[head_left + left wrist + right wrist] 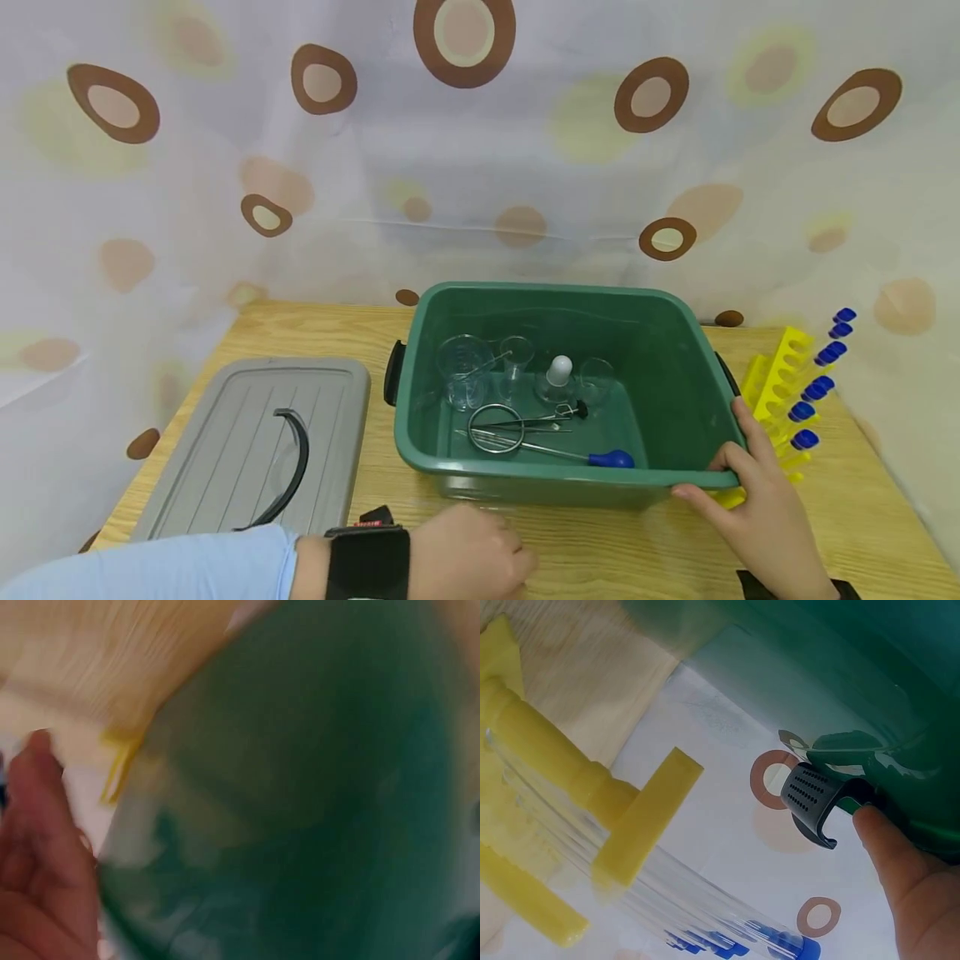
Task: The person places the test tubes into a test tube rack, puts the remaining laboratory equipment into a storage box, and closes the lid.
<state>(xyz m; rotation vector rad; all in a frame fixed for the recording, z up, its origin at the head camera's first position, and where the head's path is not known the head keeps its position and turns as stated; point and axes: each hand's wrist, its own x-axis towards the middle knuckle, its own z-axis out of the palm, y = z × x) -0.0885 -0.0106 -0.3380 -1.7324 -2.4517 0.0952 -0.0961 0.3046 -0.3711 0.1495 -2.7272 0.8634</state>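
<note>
A green plastic tub (540, 475) stands on the wooden table with glassware and metal tools inside. My right hand (772, 500) grips its front right corner, the thumb at the front wall and the fingers over the rim. In the right wrist view a finger (889, 847) reaches close to the tub's black handle (810, 799). My left hand (472, 550) is just in front of the tub, its fingers loosely bent and holding nothing. The left wrist view is blurred, with the tub wall (315, 750) beside that hand (45, 862).
Left of the tub lies a grey lid (225, 450) with a black handle (296, 467). A yellow rack (780, 375) with blue-capped tubes (802, 411) stands close against the right side. Inside the tub are a beaker (465, 371), a metal ring (495, 429) and a blue-bulbed dropper (611, 458).
</note>
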